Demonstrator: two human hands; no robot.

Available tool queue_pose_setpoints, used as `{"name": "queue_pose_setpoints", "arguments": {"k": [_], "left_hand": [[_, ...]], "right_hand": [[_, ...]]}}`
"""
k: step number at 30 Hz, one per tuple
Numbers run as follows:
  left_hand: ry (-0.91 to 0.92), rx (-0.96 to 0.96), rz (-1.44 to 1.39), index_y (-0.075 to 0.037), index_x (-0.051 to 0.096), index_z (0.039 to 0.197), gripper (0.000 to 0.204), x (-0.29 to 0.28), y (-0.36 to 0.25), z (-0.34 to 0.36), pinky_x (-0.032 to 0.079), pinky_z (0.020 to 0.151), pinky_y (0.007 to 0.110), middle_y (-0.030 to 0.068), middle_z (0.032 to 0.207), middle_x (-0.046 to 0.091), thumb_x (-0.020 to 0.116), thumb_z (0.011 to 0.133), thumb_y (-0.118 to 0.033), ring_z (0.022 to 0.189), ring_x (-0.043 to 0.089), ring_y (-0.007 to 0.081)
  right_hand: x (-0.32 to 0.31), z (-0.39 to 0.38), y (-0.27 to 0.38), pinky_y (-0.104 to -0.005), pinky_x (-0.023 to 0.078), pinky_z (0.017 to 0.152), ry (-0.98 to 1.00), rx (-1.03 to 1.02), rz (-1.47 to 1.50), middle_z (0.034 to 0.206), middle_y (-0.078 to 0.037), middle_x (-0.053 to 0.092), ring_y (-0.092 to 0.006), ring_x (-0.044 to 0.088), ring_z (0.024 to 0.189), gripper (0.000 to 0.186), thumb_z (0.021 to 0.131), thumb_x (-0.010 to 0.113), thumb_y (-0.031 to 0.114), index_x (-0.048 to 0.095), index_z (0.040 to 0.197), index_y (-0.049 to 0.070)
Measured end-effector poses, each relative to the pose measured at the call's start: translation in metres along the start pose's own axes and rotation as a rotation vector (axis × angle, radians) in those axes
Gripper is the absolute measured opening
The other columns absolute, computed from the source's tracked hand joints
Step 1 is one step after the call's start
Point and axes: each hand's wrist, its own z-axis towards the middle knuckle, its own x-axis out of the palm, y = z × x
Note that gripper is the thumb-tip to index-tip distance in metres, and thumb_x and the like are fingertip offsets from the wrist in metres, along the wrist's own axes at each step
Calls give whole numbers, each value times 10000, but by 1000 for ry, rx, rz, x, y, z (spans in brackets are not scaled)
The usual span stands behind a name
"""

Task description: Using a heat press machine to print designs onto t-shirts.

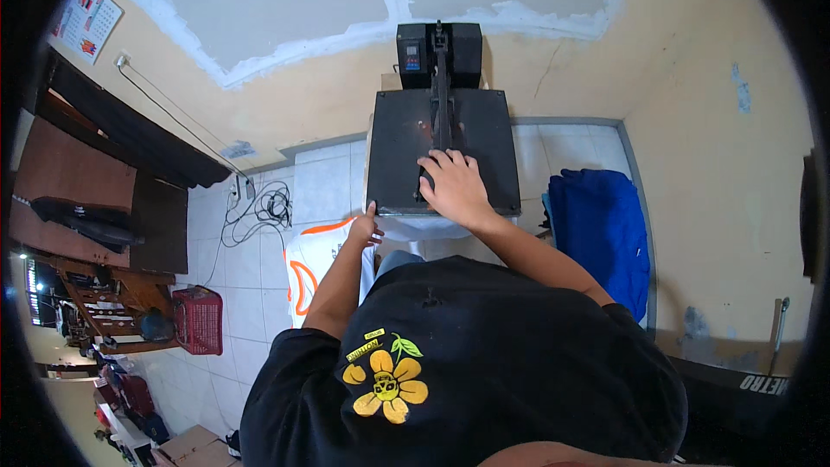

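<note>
A black heat press (399, 143) stands before me with its flat upper plate lowered. Over the end of its black lever handle (424, 180) lies my right hand (456, 187), palm down, fingers curled about the grip. At the plate's front left corner is my left hand (367, 227), thumb up against the edge and fingers apart from it, beside the fabric. White cloth (415, 227) shows under the plate's front edge. A white garment with orange trim (320, 259) hangs or lies below my left forearm; its lower part is hidden by my arm and body.
The press's control box (439, 54) with a small display sits at the back near the wall. Blue folded fabric (598, 233) is piled at right. Coiled black cables (272, 206) lie on the tiled floor at left, near a red plastic basket (197, 320) and a wooden rack (130, 307).
</note>
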Motion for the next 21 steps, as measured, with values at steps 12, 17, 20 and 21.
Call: {"name": "queue_pose_setpoints", "arguments": {"k": [12,17,20,21], "left_hand": [[-298,1339,417,-57,613,909,253,79,-215,-217,459,777,456,157,932,619,482,881,-271,884,571,372],[-300,1169,824,-70,647,853,398,110,-204,-168,459,794,490,150,933,632,485,875,-433,934,564,382],[-284,1118,855,-115,670,937,330,110,-203,-166,432,865,489,124,1024,626,491,866,-383,1012,544,327],[-292,1133,860,-115,670,937,330,109,-199,-165,432,865,489,124,1024,626,491,866,-383,1012,544,327]], "right_hand": [[-4,-9,-3,-428,373,932,76,125,316,1202,-150,512,-325,463,1121,429,792,547,280,525,1165,69],[27,-14,-18,-424,334,986,21,-20,580,1185,-136,510,-307,454,1130,435,832,526,332,499,1200,102],[29,-16,-25,-427,314,1004,78,-34,440,1230,-139,494,-313,430,1167,459,834,513,335,485,1235,114],[31,-15,-26,-428,307,1011,100,-41,396,1245,-140,488,-315,422,1179,467,834,509,336,480,1247,118]]}}
